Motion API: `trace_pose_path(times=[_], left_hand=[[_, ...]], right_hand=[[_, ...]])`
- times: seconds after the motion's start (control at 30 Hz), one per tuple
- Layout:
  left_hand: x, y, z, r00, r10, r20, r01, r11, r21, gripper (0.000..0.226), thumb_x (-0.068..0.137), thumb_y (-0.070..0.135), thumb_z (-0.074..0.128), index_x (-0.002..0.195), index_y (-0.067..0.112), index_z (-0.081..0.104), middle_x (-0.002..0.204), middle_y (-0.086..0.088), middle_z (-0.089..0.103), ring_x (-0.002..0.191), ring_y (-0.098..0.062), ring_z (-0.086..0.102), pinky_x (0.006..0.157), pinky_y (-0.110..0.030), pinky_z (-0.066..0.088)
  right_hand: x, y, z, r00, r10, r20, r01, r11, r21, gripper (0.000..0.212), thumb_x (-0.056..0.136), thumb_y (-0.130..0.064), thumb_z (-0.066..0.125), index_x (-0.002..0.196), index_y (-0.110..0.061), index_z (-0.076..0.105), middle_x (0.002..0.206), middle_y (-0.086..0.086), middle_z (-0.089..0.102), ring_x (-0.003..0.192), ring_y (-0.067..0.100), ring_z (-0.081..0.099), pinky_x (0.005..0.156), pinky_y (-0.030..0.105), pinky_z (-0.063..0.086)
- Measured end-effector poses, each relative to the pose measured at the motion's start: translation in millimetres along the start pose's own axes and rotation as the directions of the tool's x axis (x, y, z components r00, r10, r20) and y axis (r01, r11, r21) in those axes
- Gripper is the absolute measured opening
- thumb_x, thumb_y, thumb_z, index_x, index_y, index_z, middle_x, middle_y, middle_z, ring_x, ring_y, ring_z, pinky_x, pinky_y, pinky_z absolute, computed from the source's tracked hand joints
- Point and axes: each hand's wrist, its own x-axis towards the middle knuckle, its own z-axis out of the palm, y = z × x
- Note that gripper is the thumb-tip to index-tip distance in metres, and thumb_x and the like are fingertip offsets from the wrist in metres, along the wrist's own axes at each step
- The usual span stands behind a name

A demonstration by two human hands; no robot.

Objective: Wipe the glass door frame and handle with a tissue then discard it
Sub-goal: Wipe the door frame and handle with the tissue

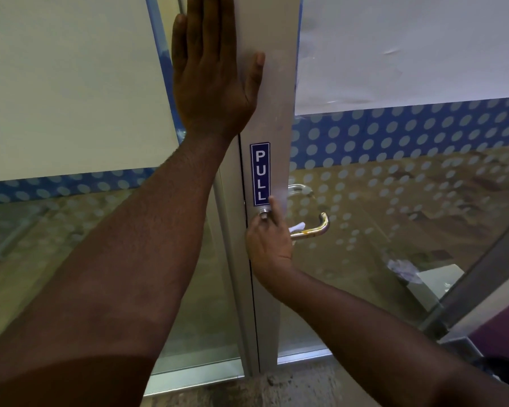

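Observation:
The grey metal door frame (274,95) runs upright through the middle of the view, with a blue PULL sticker (259,174) on it. My left hand (212,69) lies flat on the frame high up, fingers straight. Lower down, my right hand (269,239) grips the metal lever handle (315,229) near its base, just under the sticker. A bit of white tissue (296,227) shows between my fingers and the handle. The rest of the tissue is hidden by my hand.
Glass panels with a blue dotted band (409,130) and white film flank the frame. Through the right glass a white box (432,286) with crumpled paper sits on the floor. A purple panel (500,327) stands at the lower right.

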Motion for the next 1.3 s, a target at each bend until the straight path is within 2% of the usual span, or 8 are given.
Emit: trace_pose_path(times=[0.17,0.37,0.5,0.6,0.77,0.87,1.0,1.3], left_hand=[[-1,1,0,1.000,0.002,0.005,-0.002,1.000,0.005,0.072,0.102,0.059,0.031,0.145,0.002,0.040,0.151,-0.020,0.040,0.142,-0.034,0.036,0.119,-0.039,0.021],[-1,1,-2,0.997,-0.005,0.080,0.005,1.000,0.002,0.075,0.102,0.062,0.022,0.148,0.003,0.034,0.154,-0.020,0.034,0.145,-0.035,0.030,0.120,-0.038,0.015],[-1,1,-5,0.993,-0.017,0.116,0.015,1.000,0.012,0.078,0.102,0.063,0.018,0.149,0.003,0.032,0.155,-0.019,0.032,0.146,-0.035,0.028,0.120,-0.037,0.013],[-1,3,-4,0.994,-0.010,0.106,0.008,1.000,0.016,0.077,0.102,0.063,0.017,0.149,0.004,0.032,0.156,-0.018,0.032,0.146,-0.035,0.028,0.120,-0.038,0.012],[-2,2,-2,0.992,-0.018,0.122,0.017,1.000,0.014,0.079,0.101,0.064,0.018,0.149,0.004,0.031,0.156,-0.019,0.032,0.146,-0.036,0.027,0.120,-0.038,0.012],[-1,0,-2,0.995,-0.008,0.101,0.006,1.000,0.016,0.077,0.102,0.062,0.019,0.149,0.003,0.032,0.155,-0.019,0.032,0.145,-0.035,0.028,0.120,-0.038,0.012],[1,2,-4,0.997,-0.002,0.074,0.001,1.000,0.020,0.075,0.102,0.061,0.020,0.148,0.003,0.034,0.154,-0.019,0.034,0.145,-0.034,0.030,0.120,-0.039,0.015],[0,1,-4,0.998,0.000,0.058,-0.001,1.000,0.016,0.075,0.102,0.061,0.024,0.148,0.002,0.034,0.154,-0.020,0.035,0.144,-0.036,0.031,0.120,-0.039,0.015]], right_hand=[[-22,21,14,0.987,-0.156,-0.042,0.140,0.958,-0.252,0.047,0.090,-0.018,0.052,0.126,0.012,0.049,0.120,0.025,0.063,0.131,0.037,0.046,0.111,0.052,-0.017],[-8,18,4,0.995,-0.055,-0.087,0.059,0.998,0.037,0.051,0.088,-0.013,0.057,0.130,0.013,0.044,0.133,0.026,0.055,0.141,0.029,0.034,0.115,0.043,-0.016],[-27,31,6,0.983,-0.049,-0.176,0.075,0.986,0.146,0.041,0.074,-0.016,0.071,0.111,0.001,0.068,0.091,0.011,0.075,0.111,0.019,0.062,0.118,0.033,0.017],[-33,43,18,0.955,-0.026,-0.295,0.096,0.970,0.222,0.023,0.068,-0.012,0.073,0.089,-0.004,0.073,0.070,0.008,0.072,0.087,0.021,0.066,0.112,0.035,0.032],[-19,24,2,0.973,-0.059,-0.223,0.090,0.988,0.129,0.028,0.077,-0.021,0.069,0.099,-0.004,0.073,0.097,0.010,0.073,0.116,0.025,0.055,0.115,0.037,0.019],[-27,37,9,0.945,-0.036,-0.324,0.086,0.986,0.143,0.027,0.069,-0.022,0.072,0.091,-0.007,0.075,0.080,0.004,0.074,0.101,0.020,0.064,0.108,0.034,0.030],[-46,66,40,0.862,-0.051,-0.504,0.161,0.971,0.176,0.033,0.082,-0.008,0.045,0.100,-0.002,0.072,0.084,0.009,0.074,0.094,0.024,0.066,0.109,0.034,0.024],[-38,43,37,0.845,-0.080,-0.529,0.223,0.951,0.213,0.030,0.084,-0.012,0.052,0.104,-0.010,0.074,0.102,0.005,0.074,0.105,0.021,0.065,0.111,0.035,0.023]])
